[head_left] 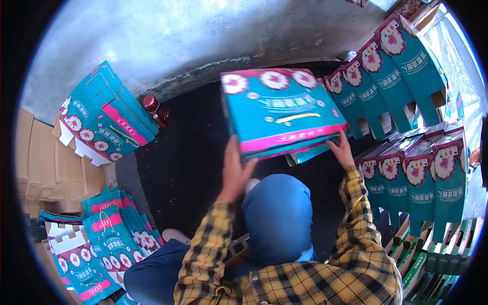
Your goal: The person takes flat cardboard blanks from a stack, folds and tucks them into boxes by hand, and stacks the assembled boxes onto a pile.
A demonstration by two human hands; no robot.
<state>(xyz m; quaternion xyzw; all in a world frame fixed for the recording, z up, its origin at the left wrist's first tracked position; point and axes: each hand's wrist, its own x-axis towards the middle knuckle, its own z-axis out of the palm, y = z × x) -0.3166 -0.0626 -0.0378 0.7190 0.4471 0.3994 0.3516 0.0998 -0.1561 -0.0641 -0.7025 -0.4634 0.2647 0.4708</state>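
Observation:
Between my two hands is a teal carton (284,109) with a pink band and a row of white-and-maroon round pictures, held up in front of my knee. My left hand (236,170) grips its near left corner, thumb along the lower edge. My right hand (342,150) has hold of the near right corner; its fingertips are partly hidden by the box. Just below the carton, by my right hand, part of another teal cardboard piece (311,153) shows; the carton covers the rest of it.
Flattened teal cartons (109,119) lean at the left, beside a red-capped bottle or jar (151,104). More teal cartons (109,231) lie lower left, near brown cardboard (61,157). Standing teal cartons (406,71) line the right, above green boxes (417,262). A grey wall (203,30) rises behind.

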